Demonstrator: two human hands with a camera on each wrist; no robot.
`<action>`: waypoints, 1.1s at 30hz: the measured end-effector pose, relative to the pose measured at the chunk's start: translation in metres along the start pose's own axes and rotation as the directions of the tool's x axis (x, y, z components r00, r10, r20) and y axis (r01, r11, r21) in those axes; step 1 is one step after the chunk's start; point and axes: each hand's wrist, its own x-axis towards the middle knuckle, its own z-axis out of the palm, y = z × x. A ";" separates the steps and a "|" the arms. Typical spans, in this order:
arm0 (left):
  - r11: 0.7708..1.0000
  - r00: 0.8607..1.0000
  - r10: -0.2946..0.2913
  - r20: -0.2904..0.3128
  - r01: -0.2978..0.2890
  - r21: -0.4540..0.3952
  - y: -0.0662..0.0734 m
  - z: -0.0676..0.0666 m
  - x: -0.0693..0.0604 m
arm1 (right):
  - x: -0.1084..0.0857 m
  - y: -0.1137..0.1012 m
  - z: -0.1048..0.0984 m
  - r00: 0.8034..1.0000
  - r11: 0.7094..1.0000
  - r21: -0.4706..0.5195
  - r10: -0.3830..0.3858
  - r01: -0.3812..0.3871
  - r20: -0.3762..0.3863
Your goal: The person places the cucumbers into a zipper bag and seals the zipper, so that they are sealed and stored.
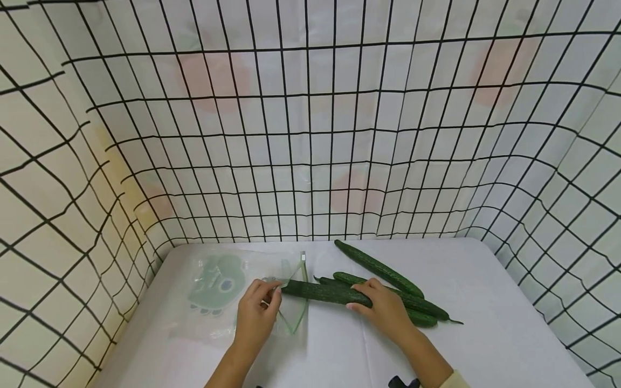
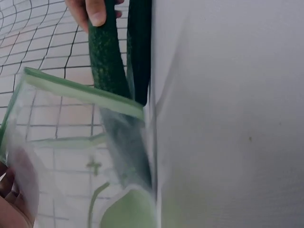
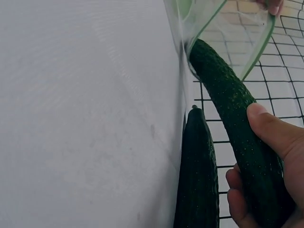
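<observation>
A clear zip bag (image 1: 218, 291) with green edging and a green cartoon figure lies on the left of the table, its mouth held apart. My left hand (image 1: 259, 310) pinches the bag's upper edge at the mouth. In my right hand (image 1: 385, 310) is a dark green cucumber (image 1: 325, 292), gripped near its right end. The cucumber's far end is inside the bag mouth; through the film in the left wrist view its tip (image 2: 128, 152) shows dimly. In the right wrist view my thumb (image 3: 266, 123) lies along the cucumber's side.
Several more cucumbers lie to the right: one apart at the back (image 1: 380, 268), others (image 1: 424, 305) close together beside and partly under my right hand. A black wire grid (image 1: 310, 134) stands around the white table (image 1: 485, 323). A small black object (image 1: 402, 382) is at the front edge.
</observation>
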 end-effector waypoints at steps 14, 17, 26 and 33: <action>0.998 0.999 -0.030 -0.023 0.028 -0.064 -0.002 -0.002 -0.001 | 0.000 0.019 -0.016 0.963 0.947 0.289 0.059 -0.137 0.262; 0.996 0.999 -0.024 -0.032 0.021 -0.091 -0.001 -0.002 -0.002 | -0.001 0.019 -0.019 0.959 0.939 0.317 0.043 -0.134 0.279; 0.994 1.000 -0.015 -0.019 0.013 -0.105 0.001 0.000 -0.002 | 0.001 0.014 -0.012 0.965 0.915 0.388 0.000 -0.105 0.262; 0.996 1.000 0.001 -0.002 -0.001 -0.089 0.003 0.001 -0.002 | 0.006 -0.001 -0.006 0.970 0.905 0.415 -0.011 -0.093 0.243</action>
